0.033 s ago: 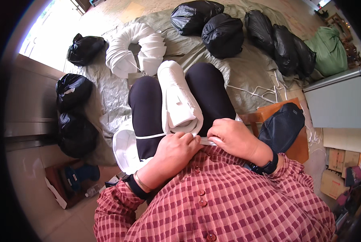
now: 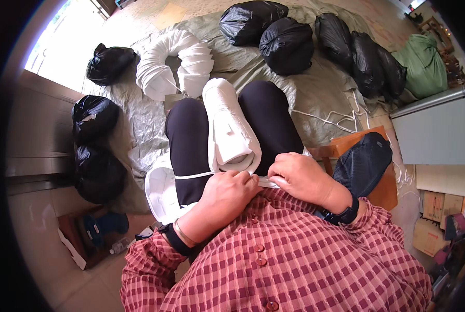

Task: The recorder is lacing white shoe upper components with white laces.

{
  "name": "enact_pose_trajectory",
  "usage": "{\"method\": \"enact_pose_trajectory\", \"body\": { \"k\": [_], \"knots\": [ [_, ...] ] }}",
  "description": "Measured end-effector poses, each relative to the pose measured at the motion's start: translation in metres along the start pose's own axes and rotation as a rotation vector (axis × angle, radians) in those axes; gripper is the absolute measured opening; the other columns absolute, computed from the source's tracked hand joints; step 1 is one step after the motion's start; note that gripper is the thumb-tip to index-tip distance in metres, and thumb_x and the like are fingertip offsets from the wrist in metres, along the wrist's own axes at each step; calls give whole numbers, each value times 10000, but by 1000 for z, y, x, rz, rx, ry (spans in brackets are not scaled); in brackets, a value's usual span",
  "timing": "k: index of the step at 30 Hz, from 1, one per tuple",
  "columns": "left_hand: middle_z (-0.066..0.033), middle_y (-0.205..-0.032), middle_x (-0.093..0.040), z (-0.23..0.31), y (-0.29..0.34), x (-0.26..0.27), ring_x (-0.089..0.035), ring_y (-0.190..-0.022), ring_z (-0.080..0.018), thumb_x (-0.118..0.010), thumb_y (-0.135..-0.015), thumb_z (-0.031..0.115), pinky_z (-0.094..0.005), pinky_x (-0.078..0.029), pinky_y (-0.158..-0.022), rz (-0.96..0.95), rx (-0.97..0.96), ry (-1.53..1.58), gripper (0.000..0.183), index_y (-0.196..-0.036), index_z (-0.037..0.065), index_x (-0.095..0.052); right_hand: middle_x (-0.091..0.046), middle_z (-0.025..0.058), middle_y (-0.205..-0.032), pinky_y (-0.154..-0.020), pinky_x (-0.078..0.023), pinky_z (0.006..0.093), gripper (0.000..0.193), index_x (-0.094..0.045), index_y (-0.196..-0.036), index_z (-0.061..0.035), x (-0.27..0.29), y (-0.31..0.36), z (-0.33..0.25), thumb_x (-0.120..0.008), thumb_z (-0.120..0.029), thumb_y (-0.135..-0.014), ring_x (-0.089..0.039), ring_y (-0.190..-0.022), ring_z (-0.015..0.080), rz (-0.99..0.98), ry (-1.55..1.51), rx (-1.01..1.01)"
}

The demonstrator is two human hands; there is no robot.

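A thick roll of white cloth-like material (image 2: 231, 122) lies lengthwise between my thighs, its rolled end facing me. Close by that end, my left hand (image 2: 232, 188) has its fingers curled in. A narrow white strip (image 2: 195, 176) runs from the left across my thigh to these fingers. My right hand (image 2: 301, 176) is closed too, thumb against fingers, a short way to the right. Between both hands a bit of white strip (image 2: 266, 182) shows at my waist. The fingertips are mostly hidden. Beside my left thigh hangs more white material (image 2: 162, 187).
A ring of stacked white pieces (image 2: 175, 60) rests on the grey sheet (image 2: 326, 78) ahead. Several tied black bags (image 2: 287, 46) and a green sack (image 2: 423, 67) surround it. White cord (image 2: 341, 118) lies right of my knees. A dark mesh-covered object (image 2: 363, 158) sits by an orange-brown wooden piece (image 2: 388, 195).
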State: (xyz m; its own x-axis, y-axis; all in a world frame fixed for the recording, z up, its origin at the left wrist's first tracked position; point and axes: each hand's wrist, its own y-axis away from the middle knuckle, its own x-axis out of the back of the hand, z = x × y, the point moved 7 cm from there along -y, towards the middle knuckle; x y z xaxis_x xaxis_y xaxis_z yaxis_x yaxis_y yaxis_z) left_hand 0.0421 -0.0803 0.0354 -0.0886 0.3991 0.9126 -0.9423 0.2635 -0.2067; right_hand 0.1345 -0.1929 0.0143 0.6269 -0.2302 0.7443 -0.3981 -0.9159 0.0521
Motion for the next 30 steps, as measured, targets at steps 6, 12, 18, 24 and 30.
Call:
{"method": "enact_pose_trajectory", "body": {
  "k": [6, 12, 18, 24, 30],
  "knots": [
    [-127, -802, -692, -9, -11, -9, -706, -733, -312, -714, -913, 246, -400, -555, -623, -90, 290, 160, 217, -1005, 49, -719, -643, 119, -879, -750, -531, 398, 108, -683, -896, -30, 20, 0, -3, -706, -132, -869, -656, -848, 300, 41, -225, -19],
    [-148, -789, -680, -35, -12, -6, -664, -661, -245, -749, -889, 95, -356, -515, -619, -20, 450, 615, 102, -916, 2, -716, -655, 73, -848, -671, -510, 322, 71, -678, -949, -1, 32, 6, -1, -697, -58, -912, -632, -746, 180, 224, -358, -105],
    [-71, -822, -624, -26, -24, 4, -611, -723, -196, -722, -926, 104, -330, -504, -679, 109, 237, 962, 125, -886, 1, -664, -684, 28, -865, -604, -476, 217, 432, -662, -1186, -15, -16, 28, -3, -515, -407, -1079, -587, -670, 65, -373, -1407, -572],
    [8, -733, -549, -27, -18, 26, -507, -637, -58, -584, -1038, 93, -236, -425, -583, -44, 452, 1229, 79, -1016, 18, -584, -704, 76, -1014, -936, -557, 392, 285, -657, -1043, -83, -13, 9, 34, -535, -338, -1074, -672, -1010, 215, 374, -2063, -609],
    [69, -657, -418, -101, 23, 106, -361, -515, -25, -534, -1036, 122, -216, -303, -490, 416, 535, 1676, 191, -1202, 27, -527, -579, 29, -757, -669, -531, 300, 76, -608, -1001, -32, 98, 12, 101, -553, -3, -956, -577, -684, 148, 807, -2266, -216]
  ]
}}
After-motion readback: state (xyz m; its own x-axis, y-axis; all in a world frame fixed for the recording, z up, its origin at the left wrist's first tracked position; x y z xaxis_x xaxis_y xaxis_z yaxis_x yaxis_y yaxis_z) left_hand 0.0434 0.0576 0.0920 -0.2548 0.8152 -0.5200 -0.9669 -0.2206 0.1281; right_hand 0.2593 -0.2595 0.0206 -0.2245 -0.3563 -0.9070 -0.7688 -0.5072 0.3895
